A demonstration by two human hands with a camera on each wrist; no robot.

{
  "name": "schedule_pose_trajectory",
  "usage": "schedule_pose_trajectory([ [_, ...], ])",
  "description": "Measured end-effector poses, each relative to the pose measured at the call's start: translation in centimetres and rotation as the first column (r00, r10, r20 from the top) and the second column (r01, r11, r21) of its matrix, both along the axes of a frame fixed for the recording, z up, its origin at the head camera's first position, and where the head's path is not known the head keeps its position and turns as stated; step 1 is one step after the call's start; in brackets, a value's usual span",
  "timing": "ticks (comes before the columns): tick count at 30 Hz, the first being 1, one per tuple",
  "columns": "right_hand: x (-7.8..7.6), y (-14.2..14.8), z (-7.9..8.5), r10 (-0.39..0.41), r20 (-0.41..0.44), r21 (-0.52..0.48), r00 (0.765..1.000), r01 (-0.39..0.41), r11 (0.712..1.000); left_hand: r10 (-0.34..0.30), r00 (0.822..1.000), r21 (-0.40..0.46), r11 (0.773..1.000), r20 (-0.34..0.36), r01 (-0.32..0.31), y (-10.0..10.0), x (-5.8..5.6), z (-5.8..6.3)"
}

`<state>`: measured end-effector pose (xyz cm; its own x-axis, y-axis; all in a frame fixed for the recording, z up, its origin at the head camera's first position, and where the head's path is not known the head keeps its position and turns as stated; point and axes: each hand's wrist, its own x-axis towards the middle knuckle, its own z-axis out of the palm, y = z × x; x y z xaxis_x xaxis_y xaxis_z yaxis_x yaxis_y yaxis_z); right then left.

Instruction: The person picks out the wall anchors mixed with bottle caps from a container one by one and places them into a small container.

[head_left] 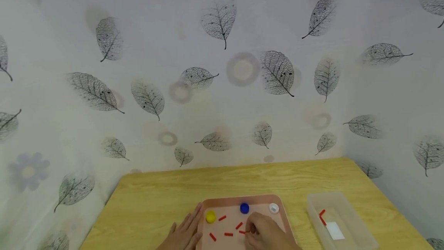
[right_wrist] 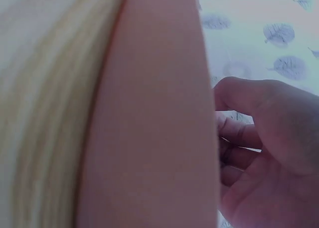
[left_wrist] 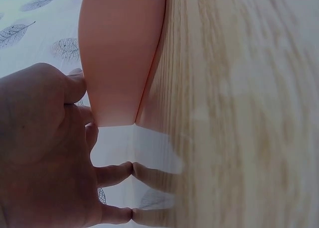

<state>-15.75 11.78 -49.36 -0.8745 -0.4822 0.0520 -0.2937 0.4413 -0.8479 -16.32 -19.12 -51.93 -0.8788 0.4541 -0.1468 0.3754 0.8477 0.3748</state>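
Note:
My right hand (head_left: pixel 265 232) reaches into a pink tray (head_left: pixel 239 201), its thumb and forefinger pinching the end of a short red stick (head_left: pixel 242 232). In the right wrist view the tray's wall hides those fingertips. My left hand (head_left: pixel 183 235) lies with fingers extended on the table along the tray's left side, touching it. Other red sticks (head_left: pixel 228 234) lie scattered on the tray floor. Along its far part sit a yellow round cap (head_left: pixel 210 216), a blue round cap (head_left: pixel 244 208) and a white round cap (head_left: pixel 274 208).
To the right of the tray stands a translucent plastic box (head_left: pixel 350 207) holding red sticks (head_left: pixel 323 220) and a white card (head_left: pixel 335 230). The wood-grain table (head_left: pixel 166 188) meets a leaf-patterned wall (head_left: pixel 236 111) at the back and sides.

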Motion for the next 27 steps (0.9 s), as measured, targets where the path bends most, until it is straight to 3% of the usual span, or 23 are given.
schedule_pose_trajectory([
  [2,-0.2,0.7,0.3,0.001,-0.013,-0.006,1.0,-0.001,1.0,0.007,1.0,0.019,1.0,0.015,-0.008,0.1,-0.1,0.1],
  [5,-0.7,1.4,0.7,-0.011,-0.101,0.04,0.995,0.015,0.999,0.038,0.999,0.039,0.998,0.031,-0.04,0.3,-0.4,0.2],
  [9,-0.9,2.5,1.2,-0.044,-0.084,0.068,0.995,0.05,0.996,0.028,0.999,0.006,1.0,0.027,-0.029,0.2,-0.3,0.2],
  [13,-0.9,3.3,1.7,-0.096,-0.151,0.102,0.984,0.112,0.988,0.014,1.0,0.015,1.0,0.012,-0.014,0.1,-0.2,0.1],
  [16,-1.0,3.8,2.1,-0.151,-0.216,0.128,0.965,0.181,0.975,-0.042,0.999,-0.018,0.999,-0.025,0.041,-0.2,0.0,-0.1],
  [17,-1.1,4.0,2.3,-0.174,-0.207,0.127,0.963,0.203,0.971,-0.077,0.996,-0.051,0.996,-0.045,0.075,-0.4,0.1,-0.1],
  [20,-1.3,4.7,2.7,-0.227,-0.181,0.141,0.957,0.253,0.957,-0.084,0.995,-0.058,0.995,-0.048,0.081,-0.4,0.1,-0.1],
  [22,-1.3,5.3,2.9,-0.246,-0.171,0.142,0.954,0.271,0.952,-0.056,0.998,-0.045,0.998,-0.032,0.054,-0.3,0.0,-0.2],
  [24,-1.4,6.1,3.0,-0.248,-0.208,0.147,0.946,0.281,0.948,0.023,1.0,0.024,0.999,0.009,-0.024,0.1,-0.1,-0.2],
  [27,-1.5,7.1,3.2,-0.256,-0.276,0.137,0.927,0.301,0.944,0.048,0.999,0.031,0.998,0.019,-0.048,0.3,-0.1,-0.1],
])
